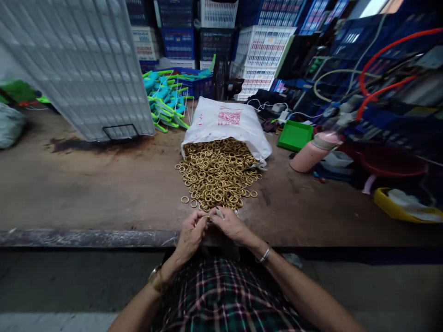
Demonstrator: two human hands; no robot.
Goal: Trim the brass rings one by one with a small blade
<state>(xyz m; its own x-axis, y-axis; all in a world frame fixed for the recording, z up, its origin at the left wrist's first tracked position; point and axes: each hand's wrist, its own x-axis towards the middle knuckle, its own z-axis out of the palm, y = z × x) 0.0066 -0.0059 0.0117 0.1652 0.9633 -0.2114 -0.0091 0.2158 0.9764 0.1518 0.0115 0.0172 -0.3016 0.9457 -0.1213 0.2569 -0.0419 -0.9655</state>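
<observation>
A heap of gold-coloured rings (218, 173) spills from a white sack (226, 122) onto the brown workbench (86, 189). Both my hands meet at the bench's near edge, just below the heap. My left hand (189, 235) pinches a ring between its fingertips. My right hand (231, 225) is closed on a small pale piece that touches the same ring. The fingers are pressed together, so what lies between them is partly hidden. A few loose rings (188, 201) lie just beyond my left hand.
A large white ribbed panel (83, 64) leans at the back left. Turquoise and green plastic parts (166, 99) are piled behind the sack. A green tray (295, 135), a pink bottle (311, 154), hoses and stacked crates fill the right and back.
</observation>
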